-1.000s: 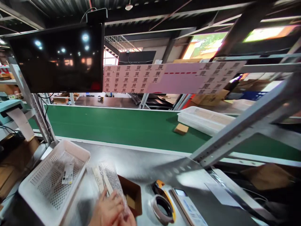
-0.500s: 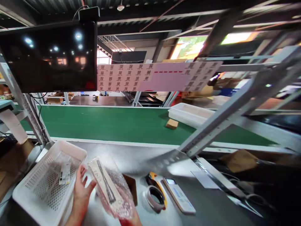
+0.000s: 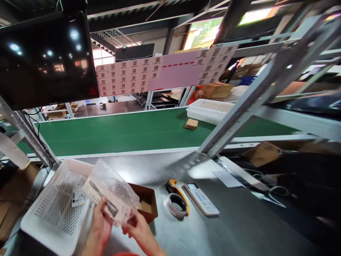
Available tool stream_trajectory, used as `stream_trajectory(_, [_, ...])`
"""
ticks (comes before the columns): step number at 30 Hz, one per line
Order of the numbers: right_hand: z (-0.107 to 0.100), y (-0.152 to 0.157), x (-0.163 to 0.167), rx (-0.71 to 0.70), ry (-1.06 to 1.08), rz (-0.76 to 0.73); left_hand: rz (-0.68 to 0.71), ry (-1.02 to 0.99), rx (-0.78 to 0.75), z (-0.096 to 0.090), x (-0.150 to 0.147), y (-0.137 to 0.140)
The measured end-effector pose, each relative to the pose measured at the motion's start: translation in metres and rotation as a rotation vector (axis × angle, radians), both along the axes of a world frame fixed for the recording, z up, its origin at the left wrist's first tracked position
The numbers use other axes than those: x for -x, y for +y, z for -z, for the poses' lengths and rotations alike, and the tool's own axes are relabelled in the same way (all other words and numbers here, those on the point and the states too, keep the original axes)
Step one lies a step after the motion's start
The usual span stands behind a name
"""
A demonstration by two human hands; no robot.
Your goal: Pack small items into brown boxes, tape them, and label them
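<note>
A flat, pale package with dark printing (image 3: 102,199) is held tilted above the metal table, inside clear bubble wrap (image 3: 114,181) that spreads loosely past its far right side. My left hand (image 3: 100,222) grips its near left edge, thumb on top. At the near right corner, my right hand (image 3: 138,229) has its fingers closed on the bubble wrap. Just behind the right hand stands an open brown cardboard box (image 3: 152,204), partly hidden by the wrap. Under the package's left end is a white perforated basket (image 3: 29,222) with a small labelled packet (image 3: 77,197) in it.
A yellow tape dispenser with a tape roll (image 3: 177,206) and a phone (image 3: 202,201) lie to the right. Beyond the table runs a green conveyor belt (image 3: 119,131) bearing a small carton (image 3: 191,124) and a white tray (image 3: 207,112). A slanted metal post (image 3: 234,113) rises at right.
The package has turned and its far end now points left over the basket. My left hand, apart from it before, now grips it. My right hand shows more fully at the near corner.
</note>
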State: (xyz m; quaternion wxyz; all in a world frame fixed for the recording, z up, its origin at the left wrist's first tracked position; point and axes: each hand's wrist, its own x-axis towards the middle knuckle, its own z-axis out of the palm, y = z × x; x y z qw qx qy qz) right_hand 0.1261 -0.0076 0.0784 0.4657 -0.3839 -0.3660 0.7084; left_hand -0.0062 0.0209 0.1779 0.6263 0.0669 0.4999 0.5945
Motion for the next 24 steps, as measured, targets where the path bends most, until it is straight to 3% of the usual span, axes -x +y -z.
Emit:
stream_trajectory(3, [0.0, 0.004, -0.004, -0.041, -0.066, -0.019, -0.016, -0.072, 0.043, -0.001, 0.006, 0.005])
stream_trajectory(7, [-0.007, 0.022, -0.028, 0.048, -0.106, 0.365, 0.073, -0.097, -0.008, -0.004, 0.007, 0.0])
stream_trajectory(9, [-0.016, 0.034, -0.045, 0.071, -0.091, 0.467, 0.147, -0.101, -0.022, -0.004, 0.005, -0.005])
stream_trajectory(11, [-0.029, 0.047, -0.059, 0.044, -0.11, 0.429, 0.23, -0.084, -0.026, -0.001, 0.002, -0.012])
stream_trajectory(14, [-0.053, 0.064, -0.069, -0.027, -0.221, 0.223, 0.341, -0.058, 0.022, 0.009, -0.003, -0.022])
stream_trajectory(18, [-0.076, 0.077, -0.069, -0.175, -0.27, -0.12, 0.298, 0.015, 0.069, 0.022, -0.011, -0.028])
stream_trajectory(21, [-0.079, 0.072, -0.059, -0.288, -0.465, -0.012, 0.209, 0.147, 0.017, 0.031, -0.021, -0.024])
stream_trajectory(24, [-0.071, 0.055, -0.034, -0.527, -0.794, 0.058, 0.164, 0.242, 0.033, 0.044, -0.028, -0.02])
